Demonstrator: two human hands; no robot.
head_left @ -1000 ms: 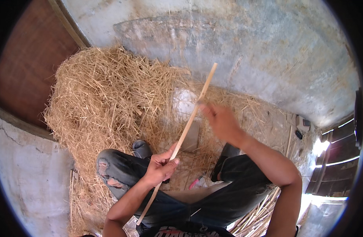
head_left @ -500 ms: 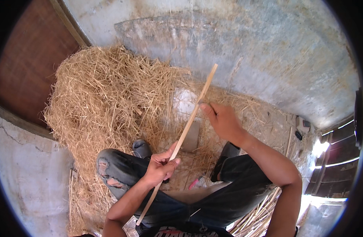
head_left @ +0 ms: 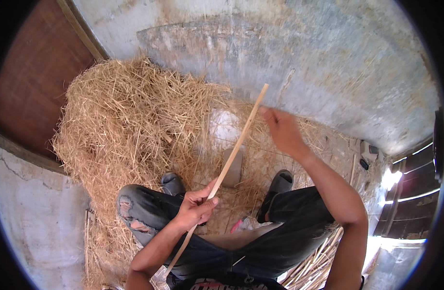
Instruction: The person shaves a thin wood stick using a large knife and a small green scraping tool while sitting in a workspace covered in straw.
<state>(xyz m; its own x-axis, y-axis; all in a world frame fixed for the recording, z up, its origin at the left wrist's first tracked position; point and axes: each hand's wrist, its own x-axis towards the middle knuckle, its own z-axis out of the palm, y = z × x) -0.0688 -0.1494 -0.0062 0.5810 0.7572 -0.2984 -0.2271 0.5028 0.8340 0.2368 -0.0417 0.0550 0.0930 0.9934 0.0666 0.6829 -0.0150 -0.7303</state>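
Note:
A long, pale bamboo strip (head_left: 235, 150) slants from beside my lap up toward the wall. My left hand (head_left: 198, 210) is closed round its lower half, thumb on top. Close to the right of the strip's upper part is my right hand (head_left: 284, 133), slightly blurred. Its fingers are curled in; whatever they hold is hidden. Between my feet, a flat grey block (head_left: 232, 169) lies on the floor beyond the left hand.
A big heap of straw-like shavings (head_left: 130, 121) fills the left side, against the wall (head_left: 299, 58). A bundle of thin sticks (head_left: 314, 263) lies beside my right thigh. A pink-handled object (head_left: 238, 224) is on the floor between my legs. A small dark object (head_left: 364, 165) sits at far right.
My right hand has moved up and to the right, off the strip's edge. The strip's top has shifted slightly down; my left hand keeps its grip.

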